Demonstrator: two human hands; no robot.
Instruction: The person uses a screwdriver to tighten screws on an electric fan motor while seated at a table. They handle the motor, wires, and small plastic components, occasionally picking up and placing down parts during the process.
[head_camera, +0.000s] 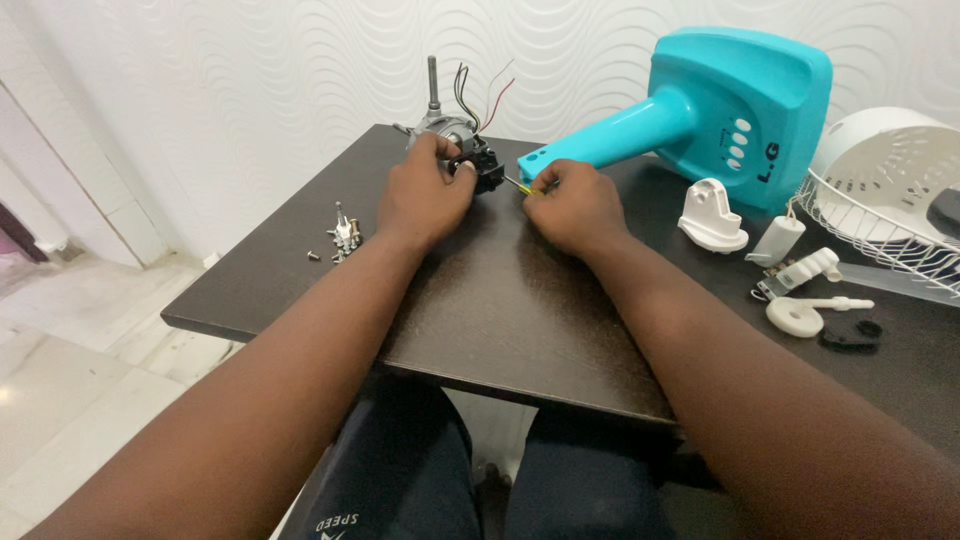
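Dark trousers sit nearest the camera, below the edge of a dark table. Both forearms reach out over it. Left hand has its fingers clamped on a small fan motor at the far edge, shaft upright, wires sticking up. Right hand has fingers closed on a yellow-handled screwdriver, tip at the motor's black part. Loose screws lie left of the hands. Turquoise fan base, white plastic parts and white grille to the right.
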